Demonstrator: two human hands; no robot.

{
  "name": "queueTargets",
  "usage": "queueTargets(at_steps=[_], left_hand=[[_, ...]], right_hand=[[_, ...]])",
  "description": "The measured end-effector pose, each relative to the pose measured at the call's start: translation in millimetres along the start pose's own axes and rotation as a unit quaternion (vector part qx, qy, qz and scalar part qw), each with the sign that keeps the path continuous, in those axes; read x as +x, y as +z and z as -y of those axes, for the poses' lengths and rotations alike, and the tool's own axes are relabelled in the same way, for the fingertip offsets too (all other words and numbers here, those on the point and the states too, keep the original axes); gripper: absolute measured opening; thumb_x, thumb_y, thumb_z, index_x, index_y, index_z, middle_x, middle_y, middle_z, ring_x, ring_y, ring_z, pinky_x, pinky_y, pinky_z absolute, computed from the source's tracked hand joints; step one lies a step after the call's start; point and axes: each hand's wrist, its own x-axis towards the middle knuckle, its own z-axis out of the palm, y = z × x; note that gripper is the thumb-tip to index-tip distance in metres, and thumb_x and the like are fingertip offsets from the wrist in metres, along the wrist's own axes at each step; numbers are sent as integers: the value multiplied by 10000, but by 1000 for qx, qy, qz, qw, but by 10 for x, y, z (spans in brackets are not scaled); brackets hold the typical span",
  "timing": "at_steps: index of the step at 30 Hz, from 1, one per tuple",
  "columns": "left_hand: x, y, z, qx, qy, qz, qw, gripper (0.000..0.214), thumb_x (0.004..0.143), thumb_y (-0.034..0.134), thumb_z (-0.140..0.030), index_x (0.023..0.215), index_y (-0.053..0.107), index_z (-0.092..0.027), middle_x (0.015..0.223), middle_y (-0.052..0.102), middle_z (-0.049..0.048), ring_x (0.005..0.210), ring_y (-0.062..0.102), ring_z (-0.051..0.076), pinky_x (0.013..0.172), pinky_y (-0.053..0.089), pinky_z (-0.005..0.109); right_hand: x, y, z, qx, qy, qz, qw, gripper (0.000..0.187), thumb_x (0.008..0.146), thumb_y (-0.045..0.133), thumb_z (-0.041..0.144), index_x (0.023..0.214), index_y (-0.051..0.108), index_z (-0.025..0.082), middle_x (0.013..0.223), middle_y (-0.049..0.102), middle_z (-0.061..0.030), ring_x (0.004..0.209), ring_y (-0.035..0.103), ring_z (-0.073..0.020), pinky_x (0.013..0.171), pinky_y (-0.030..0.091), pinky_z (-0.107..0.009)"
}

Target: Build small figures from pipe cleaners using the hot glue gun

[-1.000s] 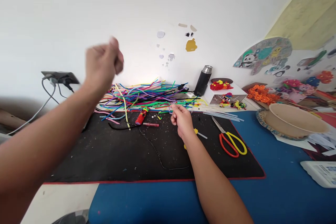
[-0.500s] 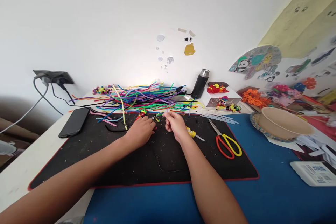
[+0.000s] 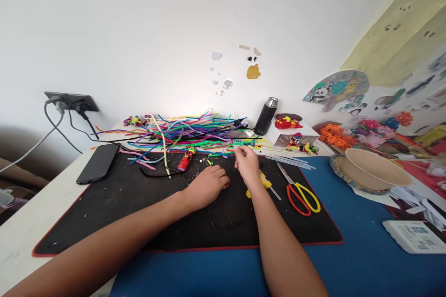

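Note:
My left hand (image 3: 208,186) rests low over the black mat with its fingers curled. A small bit of red shows at its fingertips, but what it grips is hidden. To the right and a little farther away, my right hand (image 3: 247,164) is closed in a pinch, and anything between its fingers is too small to make out. Beyond my left hand lies a red pipe-cleaner figure (image 3: 186,159) with a green and yellow top. A yellow hot glue gun (image 3: 265,180) with a clear glue stick is partly covered by my right wrist. Small green and yellow bits (image 3: 209,161) lie between the hands.
A heap of colourful pipe cleaners (image 3: 188,129) lines the wall. Scissors (image 3: 295,190) with red and yellow handles lie right on the mat (image 3: 114,213). A phone (image 3: 98,163) is left, a black thermos (image 3: 266,117) behind, and a beige bowl (image 3: 376,169) far right.
Both hands have moved right, my left hand also nearer to me. The red figure, partly covered by my left hand before, now lies uncovered. The view has shifted slightly.

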Motion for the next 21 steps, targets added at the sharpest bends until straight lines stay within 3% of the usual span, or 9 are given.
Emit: queueTargets(at_steps=[2,5,9,13,15,18,21], left_hand=[[-40,31,18,-3,11,-13,1000,211,1025,539,-195,1075,743,-170,1060,738,127,1020,656,279,894,539,419],[-136,81,46,-2,37,-37,999,259,1000,526,-164,1140,743,-148,1182,752,169,1122,670,320,960,557,463],[-287,86,33,-3,61,-43,997,290,984,493,-139,1130,744,-132,1162,766,180,1114,698,329,955,582,446],[-345,-16,76,-23,80,-41,996,266,977,507,-143,1102,742,-140,1125,768,175,1087,708,326,975,572,454],[-306,-103,195,-39,55,-53,996,263,964,514,-140,1097,741,-146,1115,767,171,1067,709,317,967,567,448],[-147,-269,504,-63,-46,-75,994,279,943,502,-106,1026,757,-182,1063,769,133,1018,703,273,928,558,394],[122,-429,851,-27,-132,-94,986,265,970,520,-192,1064,768,-196,1042,787,113,996,711,278,899,546,385]], right_hand=[[-158,167,64,-73,-66,19,995,289,929,601,522,894,653,240,598,582,28,520,536,-181,556,363,-293],[-403,366,174,-232,-190,66,952,201,967,605,402,883,715,256,694,676,-12,667,626,-212,645,384,-301],[-571,451,280,-279,-217,121,928,175,995,600,349,945,744,263,734,720,-12,684,657,-204,658,381,-296],[-592,435,322,-284,-235,130,920,156,1004,606,332,975,742,262,830,768,-22,776,701,-215,695,402,-293],[-587,416,336,-291,-244,124,917,169,1015,588,332,994,739,258,884,783,-32,814,712,-220,708,409,-294],[-590,397,360,-295,-252,113,915,201,1037,555,346,1066,731,254,915,793,-39,804,717,-220,695,406,-297],[-622,411,393,-301,-261,124,909,216,1050,541,355,1039,729,250,899,793,-38,804,725,-218,684,396,-295]])
